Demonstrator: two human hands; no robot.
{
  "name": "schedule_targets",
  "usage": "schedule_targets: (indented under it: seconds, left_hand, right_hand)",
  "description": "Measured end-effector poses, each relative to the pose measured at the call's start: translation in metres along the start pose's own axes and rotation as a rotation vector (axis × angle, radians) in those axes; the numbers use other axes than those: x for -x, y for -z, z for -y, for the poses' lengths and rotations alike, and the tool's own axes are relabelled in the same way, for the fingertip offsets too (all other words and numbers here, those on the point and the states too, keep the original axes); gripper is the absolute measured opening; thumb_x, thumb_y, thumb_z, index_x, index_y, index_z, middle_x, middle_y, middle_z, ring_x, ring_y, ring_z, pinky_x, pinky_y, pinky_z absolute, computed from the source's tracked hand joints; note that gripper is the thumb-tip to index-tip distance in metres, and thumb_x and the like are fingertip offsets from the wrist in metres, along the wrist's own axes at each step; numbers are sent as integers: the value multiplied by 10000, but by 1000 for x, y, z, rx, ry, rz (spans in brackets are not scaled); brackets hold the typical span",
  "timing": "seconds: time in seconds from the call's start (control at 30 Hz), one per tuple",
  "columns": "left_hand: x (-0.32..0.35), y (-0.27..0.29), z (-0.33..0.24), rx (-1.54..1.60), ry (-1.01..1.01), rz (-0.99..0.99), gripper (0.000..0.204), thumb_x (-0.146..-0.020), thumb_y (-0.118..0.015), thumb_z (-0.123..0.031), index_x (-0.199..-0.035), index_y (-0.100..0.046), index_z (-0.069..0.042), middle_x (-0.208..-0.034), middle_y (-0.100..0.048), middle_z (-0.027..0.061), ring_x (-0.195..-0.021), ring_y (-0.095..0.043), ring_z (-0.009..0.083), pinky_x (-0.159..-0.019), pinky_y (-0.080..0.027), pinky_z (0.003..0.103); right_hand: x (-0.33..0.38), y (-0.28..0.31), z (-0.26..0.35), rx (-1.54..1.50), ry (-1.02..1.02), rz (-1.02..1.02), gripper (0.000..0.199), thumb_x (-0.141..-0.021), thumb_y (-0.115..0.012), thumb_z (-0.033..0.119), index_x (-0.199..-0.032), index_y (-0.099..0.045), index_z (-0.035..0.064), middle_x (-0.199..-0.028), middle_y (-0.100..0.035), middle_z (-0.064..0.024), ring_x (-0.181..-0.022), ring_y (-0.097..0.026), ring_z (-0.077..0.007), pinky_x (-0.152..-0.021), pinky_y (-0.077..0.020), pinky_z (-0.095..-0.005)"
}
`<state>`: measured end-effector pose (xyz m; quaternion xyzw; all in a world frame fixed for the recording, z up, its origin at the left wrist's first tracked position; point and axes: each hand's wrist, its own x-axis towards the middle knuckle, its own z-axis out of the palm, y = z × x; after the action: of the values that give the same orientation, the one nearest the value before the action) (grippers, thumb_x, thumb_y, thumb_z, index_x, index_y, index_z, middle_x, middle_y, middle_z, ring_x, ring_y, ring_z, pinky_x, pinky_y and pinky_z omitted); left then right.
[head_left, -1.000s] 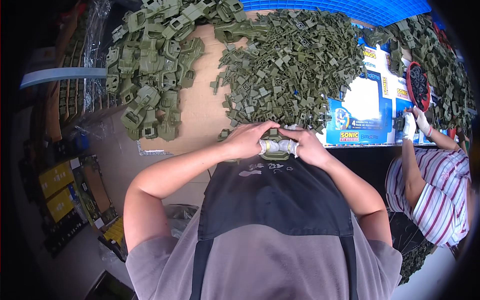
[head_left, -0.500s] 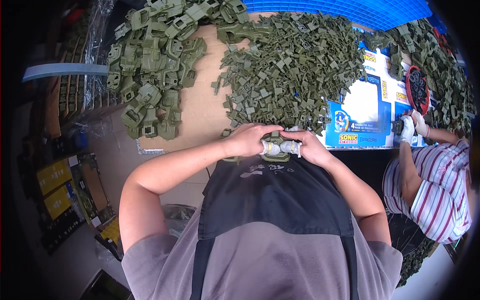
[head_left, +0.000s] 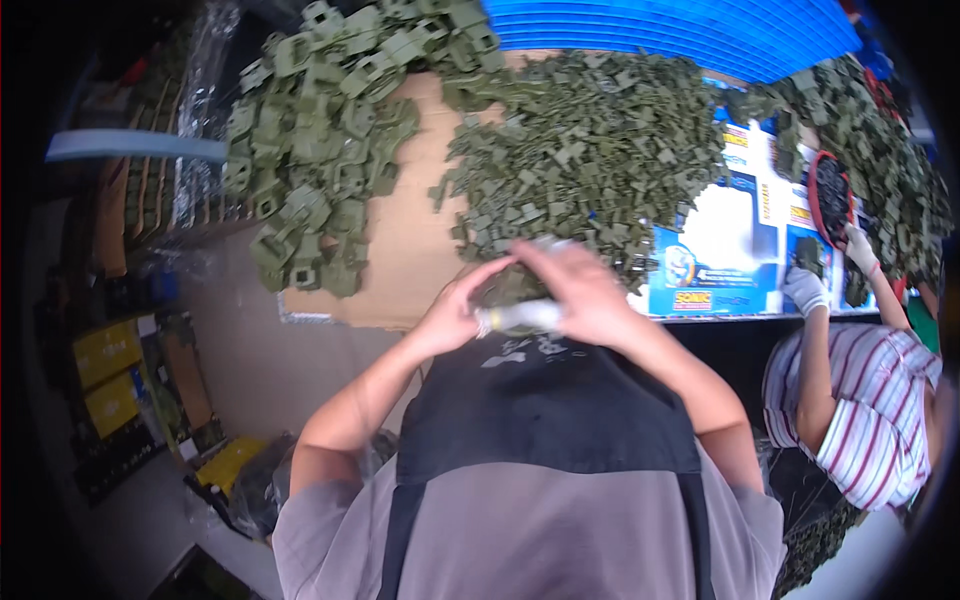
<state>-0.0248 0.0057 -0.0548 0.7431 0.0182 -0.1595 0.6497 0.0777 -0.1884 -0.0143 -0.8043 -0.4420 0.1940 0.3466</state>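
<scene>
Directions reckoned from the two hands, 12 o'clock lying across the worktable (head_left: 405, 255). Item: left hand (head_left: 450, 318), fingers reaching toward 1 o'clock, thumb side apart from them; right hand (head_left: 590, 300), motion-blurred, fingers extended toward 11 o'clock, their tips near or touching the left's. White wrapping (head_left: 530, 316) on the digits, bridging the near side of the gap. Grip of either hand: cannot be told. Item: olive-green material (head_left: 503, 288), visible in that gap at the table's near edge; whether a part held or the heap beyond, blur leaves uncertain. Item: heap of small green parts (head_left: 590, 160), 12 to 1 o'clock; large green parts (head_left: 310, 150), 10 o'clock; blue crate (head_left: 670, 40), 1 o'clock; co-worker's gloved hand (head_left: 805, 290), 3 o'clock; red basket (head_left: 828, 200), between 2 and 3. Progress, by judgement: handling of one piece seems at or near its close, though no completed piece can be singled out; both stocks remain plentiful. Variance from the earlier frame: the green body, formerly clear between the hands against the black apron (head_left: 550, 420), no longer shows there; right hand raised and blurred; table contents sit lower in view; co-worker's gloves now apart, one beside the basket.
</scene>
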Motion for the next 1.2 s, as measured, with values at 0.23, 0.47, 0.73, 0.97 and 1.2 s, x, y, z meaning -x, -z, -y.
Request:
schedule_targets:
  seconds: [0.23, 0.47, 0.73, 0.97, 1.2]
  left_hand:
    - [8, -9, 11, 40, 135, -67, 662, -714, -681, -7, -1311, -396, -38, -1231, -522, 125, -1115, -526, 208, -943, -418, 321]
    - [5, -14, 3, -121, -22, -100, 643, -699, -666, -47, -1285, -404, -14, -1229, -518, 167, -1124, -527, 262, -943, -418, 341]
    - [7, -19, -2, -294, 86, -139, 632, -714, -673, -39, -1297, -431, -56, -1249, -509, 138, -1087, -549, 226, -901, -449, 319]
    - [2, -29, -2, -435, 112, -163, 613, -698, -678, -95, -1272, -463, -82, -1076, -553, 149, -972, -573, 313, -810, -462, 369]
    - [-17, -12, 1, -150, -294, -311, 931, -693, -743, -157, -1408, -157, -46, -1392, -293, 198, -1285, -323, 310, -1044, -289, 365]
  right_hand:
    - [-7, -18, -28, -268, 32, 257, 719, -783, -645, 256, -1374, -273, 83, -1249, -473, -220, -1131, -480, -370, -932, -411, -416]
    - [5, -23, -1, 45, -16, 146, 745, -687, -646, 114, -1354, -317, 57, -1039, -555, -274, -952, -579, -394, -799, -490, -423]
    - [-14, -8, -35, -368, 26, 305, 722, -707, -651, 66, -1360, -359, 165, -1255, -498, -183, -1131, -501, -339, -960, -415, -393]
    - [-10, -15, -42, -236, 26, 319, 758, -614, -532, -82, -1327, -400, 138, -1217, -512, -190, -1070, -521, -365, -934, -432, -416]
    - [-16, 18, -45, -297, 35, 47, 684, -764, -643, 51, -1371, -331, 108, -1367, -410, -105, -1221, -438, -246, -1007, -366, -348]
